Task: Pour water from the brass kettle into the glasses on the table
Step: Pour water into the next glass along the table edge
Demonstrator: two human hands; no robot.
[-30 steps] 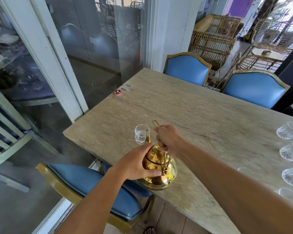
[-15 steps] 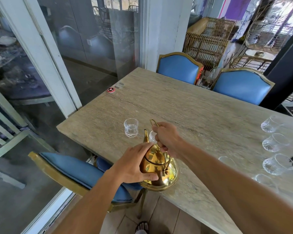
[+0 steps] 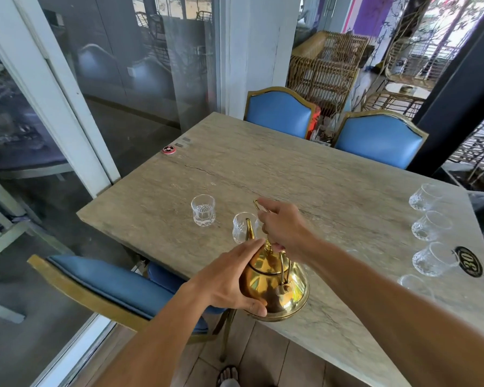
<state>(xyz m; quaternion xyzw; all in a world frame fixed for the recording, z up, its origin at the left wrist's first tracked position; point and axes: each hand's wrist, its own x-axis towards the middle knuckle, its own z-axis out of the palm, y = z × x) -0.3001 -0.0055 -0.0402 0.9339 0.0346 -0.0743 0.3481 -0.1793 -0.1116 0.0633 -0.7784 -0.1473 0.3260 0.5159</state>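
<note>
The brass kettle [image 3: 274, 286] is tilted forward near the table's near edge, its spout over a clear glass [image 3: 242, 227]. My right hand [image 3: 284, 229] grips the kettle's thin handle from above. My left hand [image 3: 232, 277] lies flat against the kettle's left side and lid, steadying it. A second glass [image 3: 203, 210] with water in it stands to the left of the spout. Several empty glasses, such as one [image 3: 430, 226], stand in a row at the right side of the stone table [image 3: 291, 177].
A black round tag marked 30 [image 3: 468, 261] lies by the right glasses. A small red disc [image 3: 168, 149] sits near the table's far left edge. Blue chairs stand behind the table [image 3: 280, 111] and at the near left [image 3: 118, 283]. Glass doors lie left.
The view has swung right and closer. The kettle's spout now sits over a second glass to the right of the one seen before; both hands keep their hold.
</note>
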